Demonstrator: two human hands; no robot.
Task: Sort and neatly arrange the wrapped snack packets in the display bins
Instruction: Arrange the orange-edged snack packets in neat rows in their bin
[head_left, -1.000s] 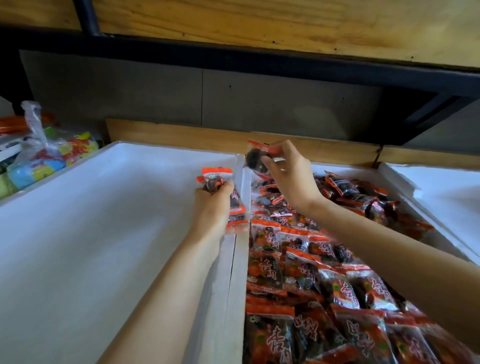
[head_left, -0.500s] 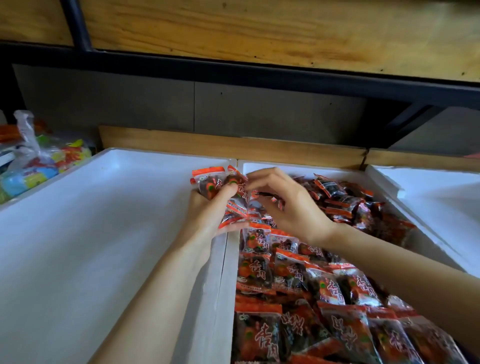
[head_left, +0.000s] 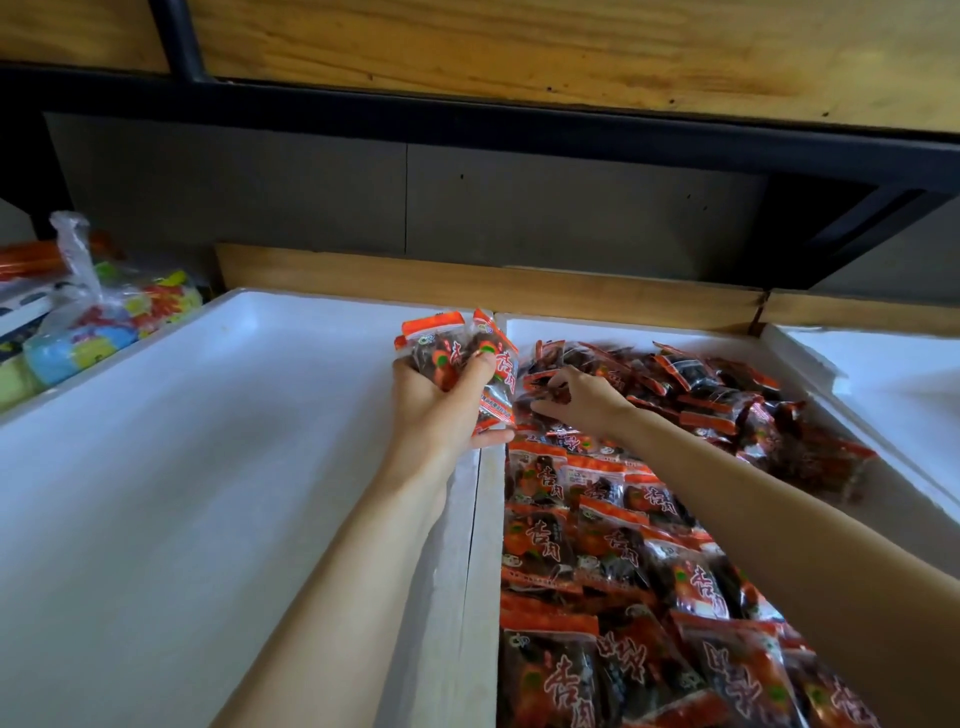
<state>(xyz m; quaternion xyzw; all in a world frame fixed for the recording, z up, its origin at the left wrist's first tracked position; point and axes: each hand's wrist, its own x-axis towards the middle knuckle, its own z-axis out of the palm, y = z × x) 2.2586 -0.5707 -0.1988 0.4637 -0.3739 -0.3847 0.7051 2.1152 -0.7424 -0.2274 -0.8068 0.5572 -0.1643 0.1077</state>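
The white foam display bin (head_left: 623, 332) under my right hand holds the red-orange wrapped snack packets (head_left: 613, 551): neat rows nearer me than that hand, a loose heap beyond it. Step in hand: gathering. My left hand (head_left: 441, 410) clasps a small stack of packets (head_left: 457, 348) above the bin's left rim. My right hand (head_left: 587, 400) pinches one loose packet (head_left: 550, 392). Next: lift it and align it with the stack.

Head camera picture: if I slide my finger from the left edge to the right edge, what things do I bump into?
A bag of colourful sweets → big white bin → left hand gripping snack packets → right hand → heap of red packets → another white bin.
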